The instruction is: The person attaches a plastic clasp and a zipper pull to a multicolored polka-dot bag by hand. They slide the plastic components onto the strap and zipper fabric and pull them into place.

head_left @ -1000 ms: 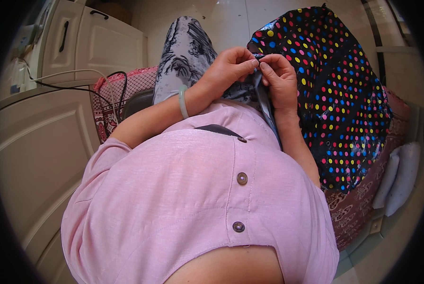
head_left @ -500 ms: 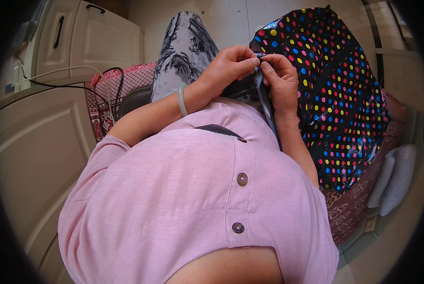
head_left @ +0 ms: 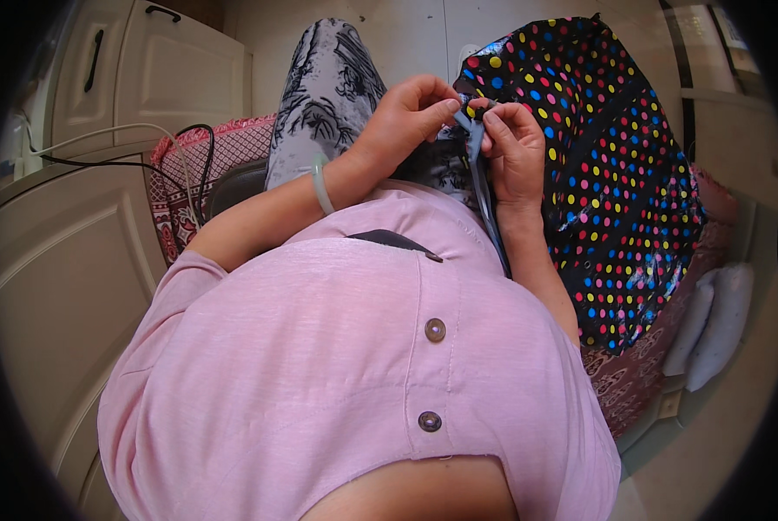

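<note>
A glossy black sheet with multicoloured dots (head_left: 615,174) drapes over my right side and leg. At its near-left edge hangs a narrow grey-blue strip (head_left: 476,148), running down toward my waist. My left hand (head_left: 409,120), with a pale green bangle (head_left: 321,184) on its wrist, pinches the top of the strip between thumb and fingers. Close beside it, my right hand (head_left: 516,149) is closed in a pinch at the sheet's edge, beside the strip. Exactly what lies between the right fingertips is too small to tell.
Patterned white-and-black trousers (head_left: 324,104) cover my legs. I sit on a red patterned cover (head_left: 168,204). Cream cabinets (head_left: 68,234) stand at the left, with white and black cables (head_left: 115,130) crossing there. Two pale, rounded bundles (head_left: 710,326) lie at the right.
My hands have moved slightly apart, and more of the grey-blue strip shows between them. The whole view has shifted a little, moving the surroundings left.
</note>
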Demonstrator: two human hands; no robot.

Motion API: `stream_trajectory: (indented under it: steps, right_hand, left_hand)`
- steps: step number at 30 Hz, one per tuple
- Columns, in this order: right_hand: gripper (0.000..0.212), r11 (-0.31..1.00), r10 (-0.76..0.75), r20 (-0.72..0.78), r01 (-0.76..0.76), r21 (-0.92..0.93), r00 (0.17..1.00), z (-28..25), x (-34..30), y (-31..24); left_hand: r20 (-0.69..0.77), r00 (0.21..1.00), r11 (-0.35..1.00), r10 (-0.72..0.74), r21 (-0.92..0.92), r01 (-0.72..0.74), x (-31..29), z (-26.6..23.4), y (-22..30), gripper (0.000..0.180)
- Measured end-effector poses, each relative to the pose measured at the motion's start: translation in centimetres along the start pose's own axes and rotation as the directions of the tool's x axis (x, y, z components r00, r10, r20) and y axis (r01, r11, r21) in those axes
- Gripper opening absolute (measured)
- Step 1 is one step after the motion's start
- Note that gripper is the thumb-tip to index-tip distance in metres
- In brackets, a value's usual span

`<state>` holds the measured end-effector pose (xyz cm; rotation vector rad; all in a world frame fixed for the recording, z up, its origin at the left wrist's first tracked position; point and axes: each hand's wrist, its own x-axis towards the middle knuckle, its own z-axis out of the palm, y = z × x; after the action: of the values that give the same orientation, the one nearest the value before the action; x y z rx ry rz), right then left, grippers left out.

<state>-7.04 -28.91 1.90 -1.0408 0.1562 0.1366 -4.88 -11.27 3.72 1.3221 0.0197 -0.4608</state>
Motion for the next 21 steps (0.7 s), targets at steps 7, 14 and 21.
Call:
stream_trajectory:
  steps: [7, 14, 21]
  right_hand:
    - [0.004, 1.0, 0.002, -0.018, -0.002, 0.025, 1.0, -0.2, 0.4, 0.5]
    - [0.006, 0.999, 0.038, -0.04, -0.037, 0.028, 0.998, 0.4, 0.9, 0.6]
    - [0.007, 0.997, 0.071, -0.026, -0.072, -0.022, 0.997, 0.8, 1.2, 0.9]
  left_hand:
    - [0.035, 0.999, 0.996, -0.001, 0.086, -0.002, 0.7, -0.2, -0.5, 0.019]
    - [0.104, 0.995, 0.998, 0.001, 0.07, -0.008, 0.9, -0.1, 0.3, 0.024]
    - [0.152, 0.984, 0.993, -0.093, -0.056, 0.102, 1.5, -1.0, 0.0, 0.023]
